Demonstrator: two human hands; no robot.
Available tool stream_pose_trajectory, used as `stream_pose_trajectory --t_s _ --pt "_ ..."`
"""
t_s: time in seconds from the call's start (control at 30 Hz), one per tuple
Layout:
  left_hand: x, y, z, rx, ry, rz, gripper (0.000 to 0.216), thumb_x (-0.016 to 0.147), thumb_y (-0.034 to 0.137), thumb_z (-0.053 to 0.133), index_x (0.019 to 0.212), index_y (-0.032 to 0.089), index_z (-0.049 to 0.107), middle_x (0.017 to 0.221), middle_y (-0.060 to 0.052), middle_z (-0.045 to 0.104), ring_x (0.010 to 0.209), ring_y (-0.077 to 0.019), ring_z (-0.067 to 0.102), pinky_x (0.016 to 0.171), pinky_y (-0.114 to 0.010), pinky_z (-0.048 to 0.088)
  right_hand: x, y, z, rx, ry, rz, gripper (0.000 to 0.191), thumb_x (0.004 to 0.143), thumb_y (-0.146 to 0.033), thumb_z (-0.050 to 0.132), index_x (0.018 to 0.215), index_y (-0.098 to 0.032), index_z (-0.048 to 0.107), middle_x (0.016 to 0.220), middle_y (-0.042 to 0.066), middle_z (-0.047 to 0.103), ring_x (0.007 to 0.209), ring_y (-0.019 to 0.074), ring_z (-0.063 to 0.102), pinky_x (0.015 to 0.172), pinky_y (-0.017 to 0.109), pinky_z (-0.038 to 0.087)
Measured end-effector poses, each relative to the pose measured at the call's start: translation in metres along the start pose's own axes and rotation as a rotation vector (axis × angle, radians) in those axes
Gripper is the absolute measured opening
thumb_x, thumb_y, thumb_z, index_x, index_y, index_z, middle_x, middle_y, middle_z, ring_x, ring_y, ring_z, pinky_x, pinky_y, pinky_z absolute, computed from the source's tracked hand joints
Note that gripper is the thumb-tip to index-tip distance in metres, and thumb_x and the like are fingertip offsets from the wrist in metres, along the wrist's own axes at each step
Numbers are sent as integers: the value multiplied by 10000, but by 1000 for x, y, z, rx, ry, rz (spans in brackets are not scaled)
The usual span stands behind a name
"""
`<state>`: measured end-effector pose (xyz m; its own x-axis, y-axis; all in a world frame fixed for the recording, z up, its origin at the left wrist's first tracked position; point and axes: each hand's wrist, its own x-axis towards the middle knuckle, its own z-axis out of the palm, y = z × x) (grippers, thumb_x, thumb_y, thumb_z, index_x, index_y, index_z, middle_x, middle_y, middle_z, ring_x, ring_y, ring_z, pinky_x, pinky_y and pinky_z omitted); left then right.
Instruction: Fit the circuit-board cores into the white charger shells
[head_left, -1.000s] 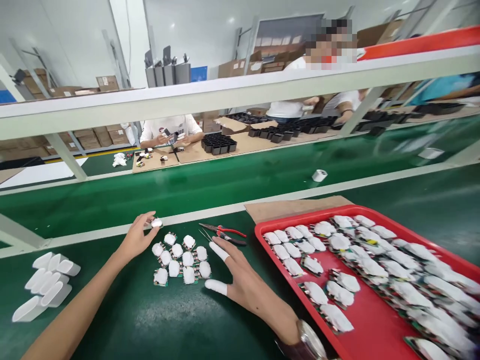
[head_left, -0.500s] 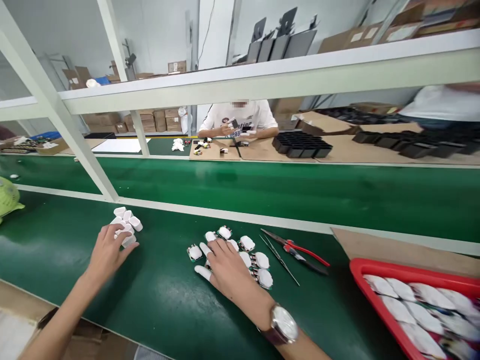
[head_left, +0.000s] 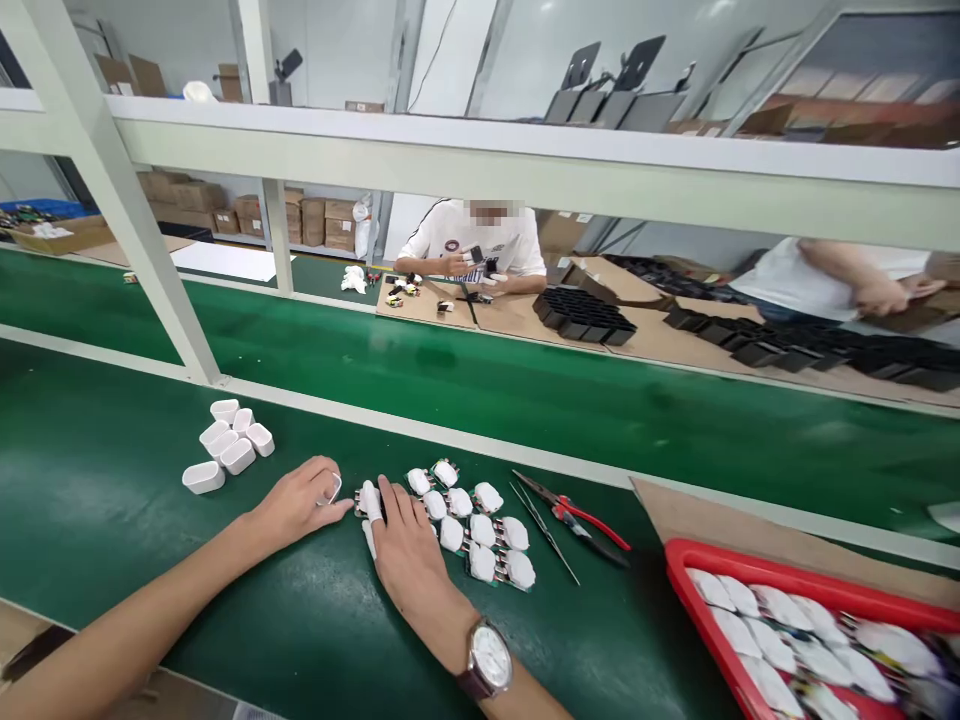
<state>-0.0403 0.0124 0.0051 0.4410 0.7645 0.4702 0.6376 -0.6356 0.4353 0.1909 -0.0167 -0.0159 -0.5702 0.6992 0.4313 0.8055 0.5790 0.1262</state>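
Note:
My left hand (head_left: 300,505) is closed around a white plastic shell (head_left: 331,488), mostly covered by its fingers. Just right of it, my right hand (head_left: 412,560) wears white finger cots on thumb and index finger. Those fingers grip a small circuit board with a white pad (head_left: 362,500), partly hidden beneath the index finger. The two hands are close together, low over the green worktop. Beyond the right hand lie several more white-padded circuit boards (head_left: 484,530) in a loose cluster. Several open white shells (head_left: 238,456) stand at the left.
Red-handled pliers (head_left: 574,512) and metal tweezers (head_left: 546,533) lie right of the boards. A red tray (head_left: 679,560) with several white-padded pieces stands at the right. A pale shelf post (head_left: 150,220) rises at the left. A co-worker (head_left: 480,245) sits across the green belt.
My left hand has moved right from the pile of shells, carrying one shell. My right hand has closed on the leftmost circuit board and shifted it left. The view has turned slightly.

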Motion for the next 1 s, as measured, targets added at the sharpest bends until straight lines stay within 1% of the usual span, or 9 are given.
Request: stream_pose_trajectory --t_s 0.1,0.2,0.3,0.37,0.47,0.57,0.7,0.83,1.0 --pt "-7 -4 5 -66 -26 -98 438 836 490 852 909 230 507 1033 -40 637 868 -199 668 745 -327 570 1 3 0 79 -27 0 215 915 -96 641 1110 -121 729 1339 194 682 1208 352 598 1060 525 500" --pt "-15 -6 -6 -141 -80 -170 627 719 495 941 1122 239 535 1185 -76 632 1023 -253 682 828 -378 600 3 10 -2 140 -30 -1 349 867 -59 650 1215 -71 688 1322 206 678 1173 357 599 1059 525 510" --pt "-17 -8 -21 -201 -147 -219 768 734 423 942 1348 274 505 1332 -93 608 1205 -287 650 1004 -437 584 3 15 -3 226 18 2 413 861 -41 632 1273 -59 635 1254 204 687 1133 356 605 997 529 540" --pt "-18 -10 -25 -232 -198 -258 767 804 365 893 1434 310 460 1369 -73 622 1253 -277 646 1082 -453 557 3 16 -7 301 98 32 417 915 -61 603 1332 -65 583 1166 182 698 1077 332 618 942 516 558" --pt "-19 -9 -18 -275 -214 -267 675 917 292 782 1481 350 415 1371 -40 663 1249 -246 674 1108 -447 555 2 16 -19 407 232 68 419 990 -108 584 1404 -113 518 1173 153 695 1091 310 618 938 509 555" --pt "-22 -3 -6 -265 -166 -209 643 969 261 721 1514 352 393 1384 -50 665 1251 -242 672 1099 -451 562 1 15 -32 492 292 43 442 989 -103 597 1419 -156 511 1268 146 679 1165 311 605 973 513 545" --pt "-24 8 3 -262 -112 -108 649 1003 240 680 1556 340 357 1394 -84 650 1311 -261 625 1113 -486 550 -1 14 -37 518 287 14 475 984 -89 586 1446 -149 498 1278 152 685 1159 313 612 959 516 560" --pt "-25 13 4 -246 -101 -95 638 1015 221 659 1562 339 353 1404 -108 635 1349 -280 595 1115 -517 549 -3 15 -36 516 271 12 467 988 -81 548 1446 -155 489 1285 155 694 1157 313 619 947 527 572" --pt "-24 11 4 -239 -115 -74 645 1015 222 659 1568 333 345 1389 -123 638 1316 -290 615 1093 -527 564 -3 16 -35 483 272 -11 448 979 -66 527 1418 -150 507 1291 156 693 1173 316 614 958 526 566"
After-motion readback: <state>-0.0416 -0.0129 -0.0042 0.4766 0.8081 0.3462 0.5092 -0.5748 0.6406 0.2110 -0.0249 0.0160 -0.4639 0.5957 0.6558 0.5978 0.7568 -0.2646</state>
